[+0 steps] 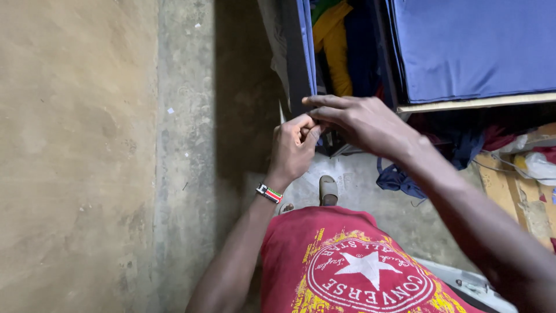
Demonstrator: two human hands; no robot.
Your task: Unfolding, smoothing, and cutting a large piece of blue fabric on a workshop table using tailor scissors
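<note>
Near the middle of the frame both hands meet at the lower edge of a hanging blue fabric panel (308, 52), which drops from the top of the frame beside a dark upright post (296, 64).

The left hand (294, 148) is curled, its grip closed to a pinch of thumb and forefinger just under the panel's bottom edge; whatever small thing sits in that pinch is hidden by the fingers, so I cannot tell what it is. A beaded wristband (269, 193) in red, green, black and white circles that wrist.

The right hand (362, 122) reaches in from the lower right, fingers stretched flat toward the left, the fingertips touching the panel's edge and the left hand's thumb. Its grip is loose and mostly open, resting rather than clamped.

To the right of the panel hang yellow cloth (336, 46) and darker garments. In the upper right a broad sheet of blue cloth (469, 46) lies over a pale wooden board (475, 103).

Below the hands are a grey shoe (328, 190) on the concrete floor (376, 191), a crumpled blue cloth (399, 178), and the red printed shirt (347, 266). A rough plastered wall (81, 156) fills the left side.
</note>
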